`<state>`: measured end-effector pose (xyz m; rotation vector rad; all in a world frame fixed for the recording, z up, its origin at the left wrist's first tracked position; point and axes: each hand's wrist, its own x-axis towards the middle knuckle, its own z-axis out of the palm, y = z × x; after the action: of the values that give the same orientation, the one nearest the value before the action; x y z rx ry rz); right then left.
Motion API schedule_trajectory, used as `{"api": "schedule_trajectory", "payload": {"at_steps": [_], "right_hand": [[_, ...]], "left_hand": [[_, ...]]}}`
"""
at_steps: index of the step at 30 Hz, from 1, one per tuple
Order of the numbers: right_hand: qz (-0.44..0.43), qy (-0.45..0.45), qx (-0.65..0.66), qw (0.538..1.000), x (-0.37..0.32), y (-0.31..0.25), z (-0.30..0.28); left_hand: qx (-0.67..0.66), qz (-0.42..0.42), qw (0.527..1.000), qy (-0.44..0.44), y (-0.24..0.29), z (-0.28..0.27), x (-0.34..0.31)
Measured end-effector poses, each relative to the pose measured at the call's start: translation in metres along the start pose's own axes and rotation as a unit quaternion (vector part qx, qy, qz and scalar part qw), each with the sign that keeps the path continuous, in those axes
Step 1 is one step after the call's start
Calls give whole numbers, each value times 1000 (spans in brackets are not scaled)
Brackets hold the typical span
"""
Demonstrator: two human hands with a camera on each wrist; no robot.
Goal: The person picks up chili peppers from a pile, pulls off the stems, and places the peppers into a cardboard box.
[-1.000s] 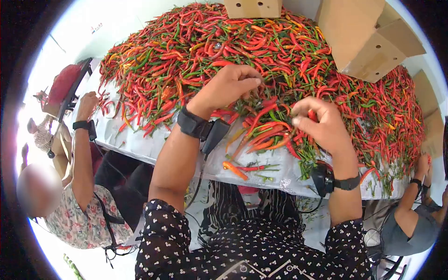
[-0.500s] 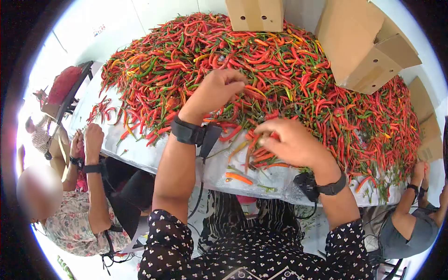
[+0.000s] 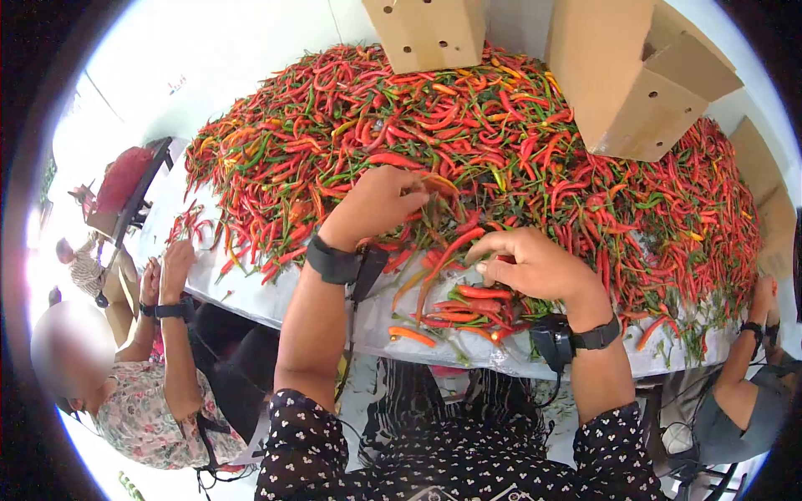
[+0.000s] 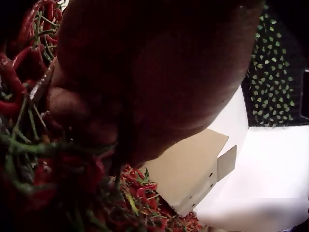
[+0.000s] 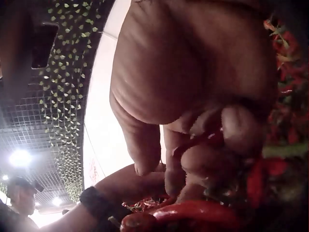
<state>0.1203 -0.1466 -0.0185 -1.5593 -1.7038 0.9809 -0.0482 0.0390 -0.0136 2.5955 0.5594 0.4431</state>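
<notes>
A wide heap of red, orange and green chili peppers (image 3: pixel 292 150) covers the table. My left hand (image 3: pixel 376 209) reaches over its near side, fingers bent down among peppers and stems; in the dark left wrist view a green stem (image 4: pixel 58 145) crosses below those fingers, and I cannot tell whether they grip anything. To its right, my right hand (image 3: pixel 535 263) curls over a small group of loose chilies (image 3: pixel 480 305) near the front edge. Between its thumb and fingers shows a red chili (image 5: pixel 198 140), partly hidden. Another red chili (image 5: pixel 193 212) lies under the fingertips.
Cardboard boxes (image 3: pixel 430 37) (image 3: pixel 635 92) stand on the heap at the back. An orange chili (image 3: pixel 411 336) lies by the table's front edge (image 3: pixel 372 344). One person (image 3: pixel 159 401) works at the left, another (image 3: pixel 743 401) at the right.
The right hand has moved left from the heap to the front group, where more red chilies now lie closer to the edge. The left hand rose, then lowered into the near side of the heap.
</notes>
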Motion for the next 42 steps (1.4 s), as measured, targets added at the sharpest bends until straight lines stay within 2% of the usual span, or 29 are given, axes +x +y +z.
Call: {"api": "schedule_trajectory", "payload": {"at_steps": [1,2,4,6,8,9,12,14,16,20,23,26,29,31,32,34,36,38,39,41,42], "right_hand": [[27,8,9,1000,-1,-9,-3],[28,12,11,999,1,-6,-5],[36,80,97,991,4,1,-5],[35,113,147,982,5,0,-6],[50,179,184,965,6,1,-9],[48,195,188,961,7,5,-9],[51,224,227,946,8,9,-9],[40,243,207,947,7,7,-9],[-11,273,112,955,12,14,-6],[7,268,149,952,11,6,-2],[21,239,133,962,13,12,3],[-8,225,166,960,12,9,5],[-30,231,161,959,14,20,0],[18,242,97,965,10,11,-6],[19,243,98,965,10,12,-7],[28,238,123,963,9,15,-8],[50,249,163,953,6,12,-12],[71,258,203,942,5,11,-14],[69,266,210,938,5,12,-16],[68,273,216,935,5,13,-17],[65,264,226,935,5,14,-18]], "left_hand": [[-55,10,998,7,4,-1,1],[-54,13,998,4,9,-2,4],[-259,-98,960,-39,27,-8,9],[-268,-99,957,-40,38,-8,16],[-356,-67,931,-43,50,-6,21],[-359,-36,931,-61,52,-4,23],[-391,-21,917,-83,58,10,28],[-383,-20,919,-87,65,18,26],[-420,-31,902,-97,65,22,22],[-375,-24,923,-83,68,27,15],[-391,-18,916,-91,68,38,16],[-411,-9,907,-94,71,36,13],[-400,-20,910,-102,66,29,13],[-290,5,950,-116,62,23,12],[-291,6,950,-117,57,20,11],[-104,160,978,-87,51,15,11],[-131,145,975,-108,52,15,8],[-66,151,967,-196,53,18,8],[-67,150,967,-196,52,23,7],[61,205,967,-137,51,34,5],[60,204,968,-137,53,35,4]]}}
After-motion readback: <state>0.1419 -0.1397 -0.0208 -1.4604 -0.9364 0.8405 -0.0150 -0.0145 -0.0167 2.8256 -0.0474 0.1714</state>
